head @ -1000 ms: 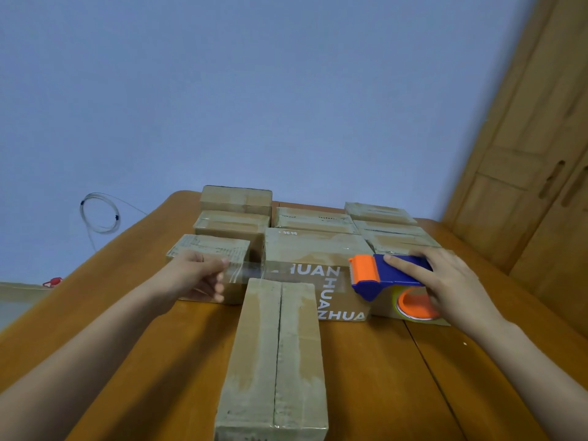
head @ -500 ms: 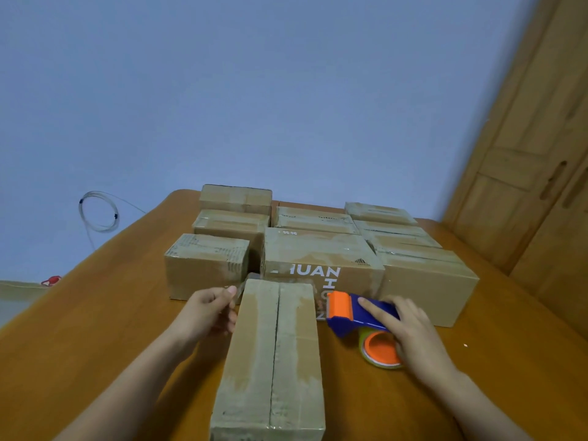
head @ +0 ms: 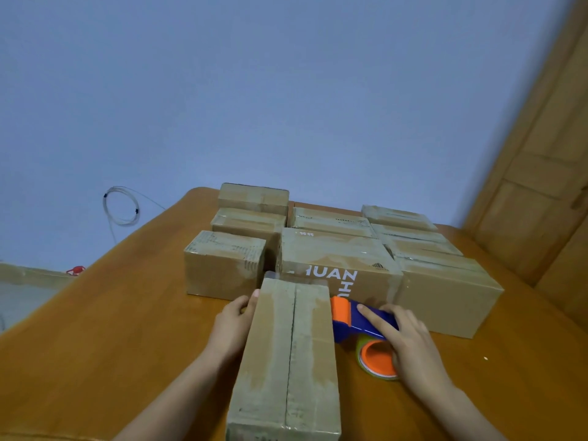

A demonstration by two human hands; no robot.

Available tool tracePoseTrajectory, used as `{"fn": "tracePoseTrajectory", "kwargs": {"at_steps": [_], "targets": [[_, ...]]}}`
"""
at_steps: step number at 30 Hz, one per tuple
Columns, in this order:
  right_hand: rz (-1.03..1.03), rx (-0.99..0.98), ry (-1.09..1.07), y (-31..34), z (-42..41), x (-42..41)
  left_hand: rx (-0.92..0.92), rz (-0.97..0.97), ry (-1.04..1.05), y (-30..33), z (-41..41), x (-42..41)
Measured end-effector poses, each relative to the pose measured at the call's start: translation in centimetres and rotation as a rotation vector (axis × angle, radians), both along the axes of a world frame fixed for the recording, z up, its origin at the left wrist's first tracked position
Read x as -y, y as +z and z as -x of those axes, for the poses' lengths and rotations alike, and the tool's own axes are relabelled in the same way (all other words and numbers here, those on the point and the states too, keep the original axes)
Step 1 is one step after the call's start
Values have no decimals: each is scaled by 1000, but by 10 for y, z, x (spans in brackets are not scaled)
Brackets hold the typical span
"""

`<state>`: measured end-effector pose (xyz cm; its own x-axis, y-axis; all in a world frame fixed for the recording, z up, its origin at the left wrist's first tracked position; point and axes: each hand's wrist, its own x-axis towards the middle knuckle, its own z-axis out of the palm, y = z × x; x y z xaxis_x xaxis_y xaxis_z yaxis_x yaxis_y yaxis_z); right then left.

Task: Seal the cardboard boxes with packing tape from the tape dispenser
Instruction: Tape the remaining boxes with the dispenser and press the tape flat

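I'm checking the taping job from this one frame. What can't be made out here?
- Near box, head view: its near end is cut off by the bottom edge.
- Left hand: fingertips hidden behind that box's left side.
- Tape dispenser: the right hand covers part of the roll; the blade is out of sight.
- Printed box: lettering partly blocked by the near box.
- Clear tape strip at the near box's far end: too faint to trace.
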<state>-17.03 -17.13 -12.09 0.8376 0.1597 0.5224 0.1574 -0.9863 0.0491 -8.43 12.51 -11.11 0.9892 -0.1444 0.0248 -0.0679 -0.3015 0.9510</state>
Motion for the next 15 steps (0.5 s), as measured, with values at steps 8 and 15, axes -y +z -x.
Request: {"fn": "tracePoseTrajectory", "kwargs": {"at_steps": [8, 15], "targets": [[37, 62, -52, 3, 9, -6, -167, -65, 40, 21, 0, -14], [27, 85, -119, 3, 25, -29, -144, -348, -296, 98, 23, -13]]}}
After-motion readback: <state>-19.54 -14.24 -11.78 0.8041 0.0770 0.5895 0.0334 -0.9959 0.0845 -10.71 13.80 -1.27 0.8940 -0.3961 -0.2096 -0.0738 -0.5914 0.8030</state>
